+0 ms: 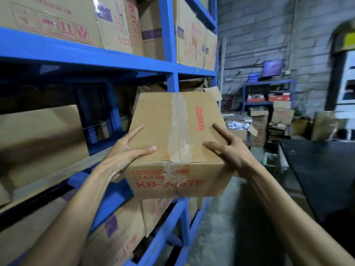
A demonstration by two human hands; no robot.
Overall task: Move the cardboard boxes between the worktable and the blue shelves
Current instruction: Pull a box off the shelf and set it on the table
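A taped cardboard box [172,135] with red "Glodway" print hangs in the air in front of the blue shelves [169,45], at the level of the middle shelf. My left hand [126,148] grips its near left corner, thumb on top. My right hand [228,146] grips its near right corner, thumb and a finger on the top face, other fingers down the side. The dark worktable [322,175] stands at the right, apart from the box.
The shelves hold large cardboard boxes above [57,18], at the left on the middle level [38,143] and below [119,237]. A concrete aisle [221,227] runs between shelves and worktable. Stacked boxes and a small blue rack [269,104] crowd the far end.
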